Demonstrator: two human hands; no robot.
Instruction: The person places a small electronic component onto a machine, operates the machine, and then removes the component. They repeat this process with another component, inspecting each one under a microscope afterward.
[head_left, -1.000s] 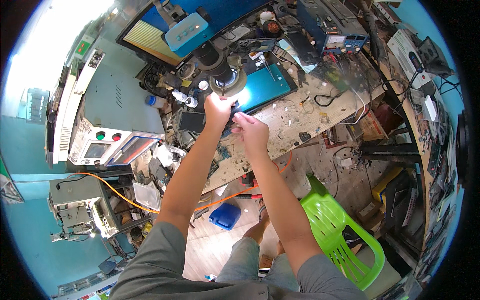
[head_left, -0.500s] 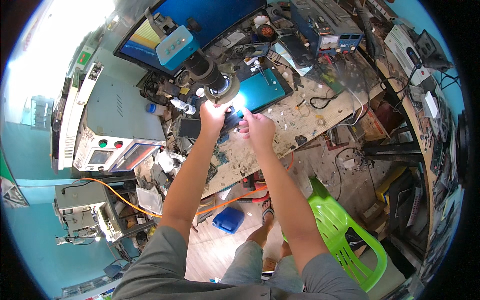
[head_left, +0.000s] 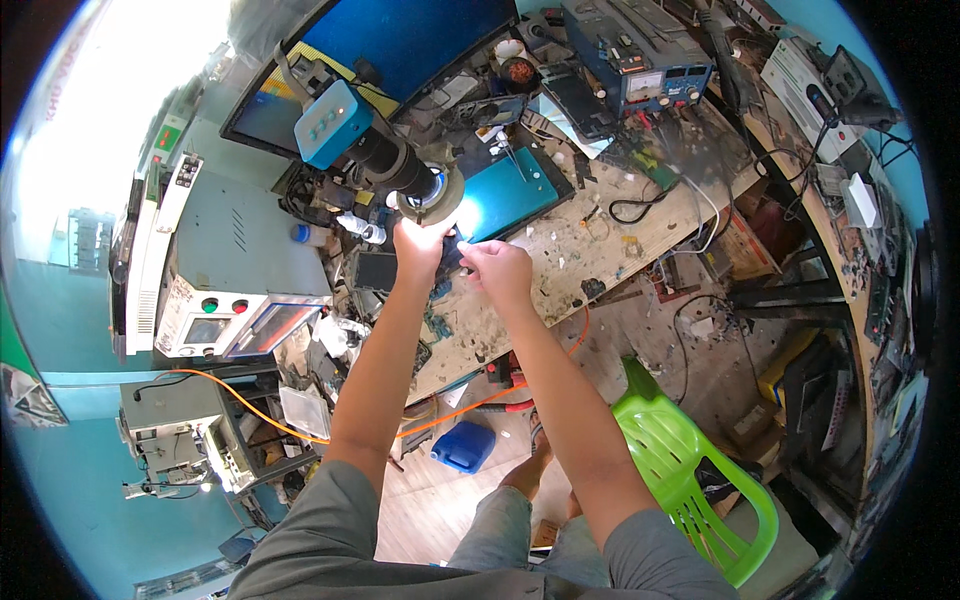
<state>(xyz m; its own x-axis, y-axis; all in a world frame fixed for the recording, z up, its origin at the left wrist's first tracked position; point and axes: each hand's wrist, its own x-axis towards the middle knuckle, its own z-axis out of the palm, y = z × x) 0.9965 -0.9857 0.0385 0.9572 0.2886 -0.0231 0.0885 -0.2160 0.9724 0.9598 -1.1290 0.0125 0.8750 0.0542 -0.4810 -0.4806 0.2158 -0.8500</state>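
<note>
Under the ring light of a microscope (head_left: 392, 163) with a blue camera head (head_left: 334, 124), my left hand (head_left: 418, 246) is closed, its fingertips partly lost in glare and behind the lens. What it holds, close to the near edge of the lit spot, is too small and bright to make out. Just to its right, my right hand (head_left: 502, 268) has its fingers curled and pinched together, the fingertips pointing toward the left hand. Anything between them cannot be made out. A teal mat (head_left: 515, 192) lies beyond both hands, with tweezers (head_left: 518, 163) on its far part.
A monitor (head_left: 425, 45) stands behind the microscope, and a blue power supply (head_left: 640, 70) at the back right. On the left are a grey machine (head_left: 245, 265) and a white bottle (head_left: 362, 230). Below stand a green plastic chair (head_left: 690, 460) and a blue jug (head_left: 463, 446).
My right hand's fingertips have dropped nearer to me and to the left, and its fingers look more curled. My left hand stays beneath the microscope. The whole view has shifted slightly.
</note>
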